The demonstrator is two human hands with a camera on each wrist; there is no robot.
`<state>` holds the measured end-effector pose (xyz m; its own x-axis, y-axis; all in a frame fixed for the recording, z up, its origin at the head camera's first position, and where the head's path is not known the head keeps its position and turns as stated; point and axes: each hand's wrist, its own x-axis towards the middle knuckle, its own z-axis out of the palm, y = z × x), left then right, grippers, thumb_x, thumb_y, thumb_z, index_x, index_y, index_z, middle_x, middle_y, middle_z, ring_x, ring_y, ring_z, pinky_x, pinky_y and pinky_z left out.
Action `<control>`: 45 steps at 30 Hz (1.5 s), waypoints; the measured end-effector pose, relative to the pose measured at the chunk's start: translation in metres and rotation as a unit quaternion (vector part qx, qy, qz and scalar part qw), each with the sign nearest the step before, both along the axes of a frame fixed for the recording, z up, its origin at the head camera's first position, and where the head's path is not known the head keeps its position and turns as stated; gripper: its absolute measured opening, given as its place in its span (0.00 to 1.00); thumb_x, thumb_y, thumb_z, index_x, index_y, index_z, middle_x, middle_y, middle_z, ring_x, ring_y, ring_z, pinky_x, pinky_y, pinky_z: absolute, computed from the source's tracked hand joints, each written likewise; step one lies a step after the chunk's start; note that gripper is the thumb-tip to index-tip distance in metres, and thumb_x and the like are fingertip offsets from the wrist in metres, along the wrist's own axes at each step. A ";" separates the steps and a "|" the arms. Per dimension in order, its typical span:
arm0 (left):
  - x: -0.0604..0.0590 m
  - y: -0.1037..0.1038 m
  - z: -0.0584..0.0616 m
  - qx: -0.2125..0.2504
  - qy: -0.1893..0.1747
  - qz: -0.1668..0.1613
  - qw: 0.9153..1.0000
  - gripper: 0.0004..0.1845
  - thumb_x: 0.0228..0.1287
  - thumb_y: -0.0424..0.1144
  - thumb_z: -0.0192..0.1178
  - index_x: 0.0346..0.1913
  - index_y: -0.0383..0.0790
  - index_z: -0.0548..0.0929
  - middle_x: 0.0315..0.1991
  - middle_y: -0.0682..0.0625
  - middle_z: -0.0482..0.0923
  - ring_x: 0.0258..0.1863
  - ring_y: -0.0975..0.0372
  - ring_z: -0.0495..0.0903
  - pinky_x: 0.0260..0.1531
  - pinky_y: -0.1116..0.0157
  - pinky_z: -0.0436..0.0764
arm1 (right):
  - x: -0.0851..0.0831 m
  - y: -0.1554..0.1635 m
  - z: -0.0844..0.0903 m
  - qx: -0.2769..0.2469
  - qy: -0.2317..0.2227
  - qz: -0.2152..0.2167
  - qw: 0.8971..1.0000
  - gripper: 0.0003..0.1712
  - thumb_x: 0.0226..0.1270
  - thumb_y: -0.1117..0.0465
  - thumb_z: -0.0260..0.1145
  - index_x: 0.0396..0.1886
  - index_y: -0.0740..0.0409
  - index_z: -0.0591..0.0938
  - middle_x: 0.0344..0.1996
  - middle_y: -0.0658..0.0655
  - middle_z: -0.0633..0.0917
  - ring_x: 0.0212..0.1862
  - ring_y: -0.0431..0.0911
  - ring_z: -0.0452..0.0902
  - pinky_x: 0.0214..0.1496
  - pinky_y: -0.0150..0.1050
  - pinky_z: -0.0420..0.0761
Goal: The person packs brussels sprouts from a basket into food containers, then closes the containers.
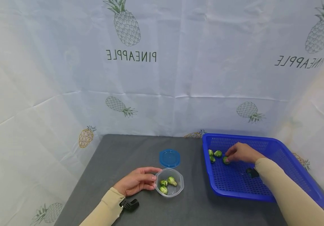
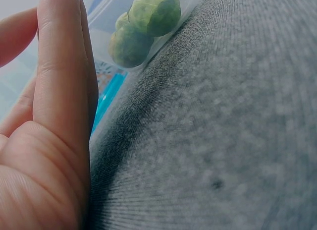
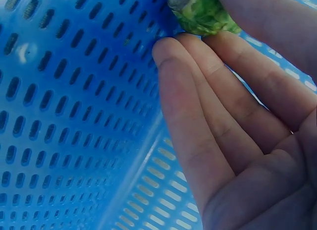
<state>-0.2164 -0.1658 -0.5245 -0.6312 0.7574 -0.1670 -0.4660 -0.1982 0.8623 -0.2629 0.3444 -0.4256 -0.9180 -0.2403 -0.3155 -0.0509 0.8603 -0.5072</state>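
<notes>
A small clear plastic container [image 1: 179,188] stands on the grey table [image 1: 116,157] with three Brussels sprouts [image 1: 167,184] inside. My left hand [image 1: 155,179] holds its left side between thumb and fingers. In the left wrist view the fingers [image 2: 64,66] lie along the container wall [image 2: 111,12], with the sprouts [image 2: 143,27] behind it. My right hand [image 1: 227,158] reaches into the blue basket [image 1: 292,175] and pinches one Brussels sprout [image 1: 225,160]. The right wrist view shows that sprout [image 3: 203,12] at my fingertips [image 3: 171,51], over the basket's perforated floor [image 3: 74,91].
Three more sprouts [image 1: 218,153] lie loose in the basket's far left corner. A blue round lid [image 1: 169,158] lies on the table just behind the container. A pineapple-print cloth [image 1: 162,78] hangs behind and beside the table.
</notes>
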 end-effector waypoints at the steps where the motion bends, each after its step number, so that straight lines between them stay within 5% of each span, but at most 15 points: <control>1: 0.000 0.000 0.000 0.001 0.000 -0.001 1.000 0.26 0.82 0.26 0.54 0.78 0.36 0.73 0.45 0.50 0.88 0.41 0.66 0.90 0.48 0.69 0.92 | 0.000 0.000 0.000 0.000 -0.002 -0.002 1.000 0.24 0.67 0.53 0.80 0.56 0.64 0.91 0.51 0.63 0.92 0.49 0.55 0.91 0.55 0.59 0.90; 17: 0.000 -0.001 0.001 -0.003 -0.008 0.003 1.000 0.26 0.82 0.28 0.55 0.79 0.37 0.73 0.43 0.51 0.88 0.40 0.66 0.90 0.48 0.68 0.92 | 0.004 0.003 0.002 -0.018 -0.001 -0.003 1.000 0.20 0.68 0.56 0.78 0.54 0.63 0.91 0.50 0.60 0.93 0.48 0.52 0.91 0.54 0.58 0.91; 27: 0.000 -0.001 0.002 -0.012 -0.004 0.009 1.000 0.26 0.83 0.28 0.54 0.79 0.37 0.72 0.43 0.51 0.87 0.40 0.66 0.88 0.47 0.70 0.91 | 0.029 -0.012 0.033 -0.024 0.046 -0.001 0.999 0.20 0.70 0.53 0.78 0.56 0.58 0.91 0.52 0.57 0.93 0.52 0.52 0.90 0.55 0.58 0.90; 39: -0.001 0.000 0.000 -0.012 -0.017 0.009 1.000 0.26 0.83 0.29 0.56 0.80 0.37 0.71 0.45 0.50 0.87 0.40 0.66 0.88 0.47 0.70 0.91 | 0.066 -0.058 0.072 -0.041 0.107 0.009 0.993 0.21 0.71 0.48 0.77 0.57 0.52 0.92 0.49 0.49 0.93 0.50 0.45 0.89 0.53 0.52 0.91; 45: -0.001 0.001 0.000 -0.020 -0.015 0.014 1.000 0.26 0.83 0.29 0.55 0.79 0.36 0.71 0.44 0.50 0.88 0.39 0.66 0.89 0.47 0.70 0.91 | 0.072 -0.108 0.074 -0.061 0.115 0.023 0.991 0.16 0.70 0.51 0.78 0.55 0.49 0.92 0.43 0.45 0.93 0.45 0.39 0.88 0.51 0.47 0.91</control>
